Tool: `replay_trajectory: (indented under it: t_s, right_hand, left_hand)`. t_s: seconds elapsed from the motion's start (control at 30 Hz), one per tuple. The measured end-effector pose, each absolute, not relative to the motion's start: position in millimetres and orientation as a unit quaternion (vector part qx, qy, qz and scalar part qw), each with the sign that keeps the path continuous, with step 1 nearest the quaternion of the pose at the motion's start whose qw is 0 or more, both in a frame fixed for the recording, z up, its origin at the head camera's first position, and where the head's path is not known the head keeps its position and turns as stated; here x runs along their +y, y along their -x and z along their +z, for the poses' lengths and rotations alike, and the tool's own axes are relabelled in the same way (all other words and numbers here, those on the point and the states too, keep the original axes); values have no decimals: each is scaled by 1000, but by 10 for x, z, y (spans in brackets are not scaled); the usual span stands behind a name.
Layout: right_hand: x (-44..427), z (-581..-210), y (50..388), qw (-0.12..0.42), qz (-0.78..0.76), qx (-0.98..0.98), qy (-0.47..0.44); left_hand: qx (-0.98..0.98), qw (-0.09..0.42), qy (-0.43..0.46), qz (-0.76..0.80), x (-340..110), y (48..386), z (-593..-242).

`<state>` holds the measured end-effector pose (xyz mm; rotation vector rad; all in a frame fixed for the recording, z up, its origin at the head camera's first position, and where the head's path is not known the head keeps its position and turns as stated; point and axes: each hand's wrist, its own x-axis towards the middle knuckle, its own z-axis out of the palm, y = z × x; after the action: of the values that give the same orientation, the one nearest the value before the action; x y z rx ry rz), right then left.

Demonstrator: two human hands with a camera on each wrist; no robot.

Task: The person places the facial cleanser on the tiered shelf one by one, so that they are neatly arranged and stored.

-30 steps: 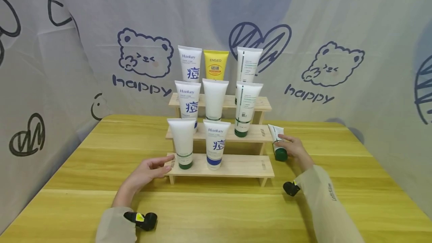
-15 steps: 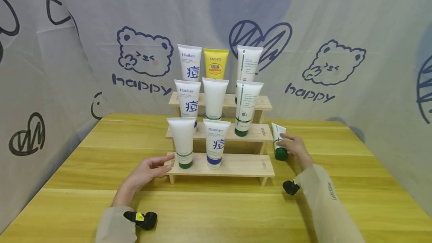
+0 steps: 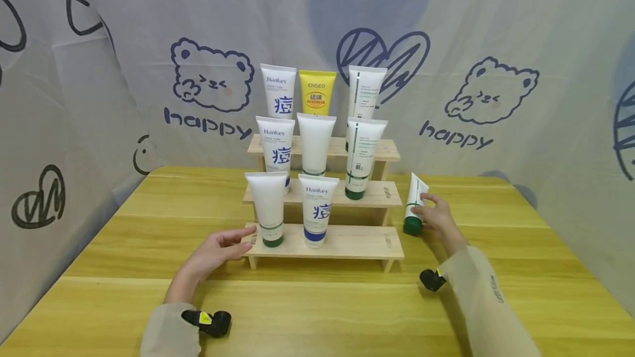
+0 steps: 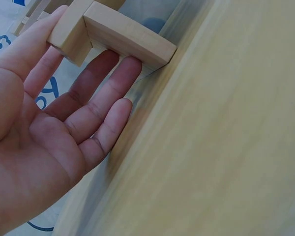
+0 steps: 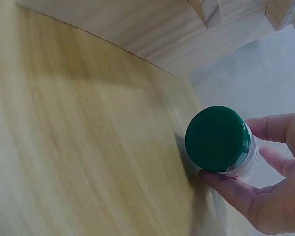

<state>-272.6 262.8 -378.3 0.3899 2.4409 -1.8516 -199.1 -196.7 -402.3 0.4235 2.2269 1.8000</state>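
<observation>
My right hand (image 3: 437, 217) holds a white tube with a green cap (image 3: 413, 208) beside the right end of a three-step wooden display stand (image 3: 357, 241). The tube has its cap downward and its flat end up. In the right wrist view the green cap (image 5: 217, 139) faces the camera, with thumb and fingers on opposite sides of the tube. My left hand (image 3: 218, 249) grips the left end of the stand's lowest step. Close up in the left wrist view, the left hand (image 4: 64, 123) has its fingertips against the stand's leg (image 4: 130, 34).
On the lowest step stand a white green-capped tube (image 3: 270, 208) and a blue-banded tube (image 3: 317, 214). Several more tubes fill the upper steps, one of them a yellow tube (image 3: 316, 92). A printed cloth (image 3: 297, 10) hangs behind the wooden table (image 3: 317, 313).
My right hand has shifted slightly right and turned the tube, whose top has swung from leaning left to leaning slightly right. The left hand stays in place on the stand.
</observation>
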Motion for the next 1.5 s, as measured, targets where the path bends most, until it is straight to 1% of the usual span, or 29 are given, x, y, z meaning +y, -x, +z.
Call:
replay_trajectory:
  t_s: [0.3,0.53,0.7,0.9,0.93,1.13,1.3,1.33,1.4,1.5]
  right_hand:
    - [2602,-3649,2569,6,-654,748,-118]
    - [2640,-3605,2455,-41,-680,728,-73]
    - [2660,-3545,2376,-55,-663,745,-46]
    - [2854,-3778,2523,-91,-668,739,-16]
    - [2844,-3769,2504,-96,-671,735,-14]
    - [2772,-3787,2385,-136,-707,693,40]
    - [2866,-4078,2541,-167,-706,680,104]
    - [2862,-4098,2549,-167,-704,680,114]
    - [2809,-4095,2523,-173,-717,659,147]
    - [2561,-3835,2287,-172,-719,653,167]
  left_hand:
    - [761,124,-142,621,-1959,1979,-4017]
    - [765,122,-142,616,-1958,1973,-4014]
    - [764,124,-141,618,-1968,1978,-4015]
    - [763,126,-144,618,-1967,1977,-4013]
    - [762,127,-144,618,-1965,1977,-4011]
    - [761,129,-143,619,-1957,1974,-4000]
    - [759,132,-139,622,-1959,1971,-4000]
    - [758,132,-138,624,-1959,1970,-4001]
    - [756,133,-138,626,-1960,1971,-4004]
    - [755,133,-138,627,-1960,1976,-4008]
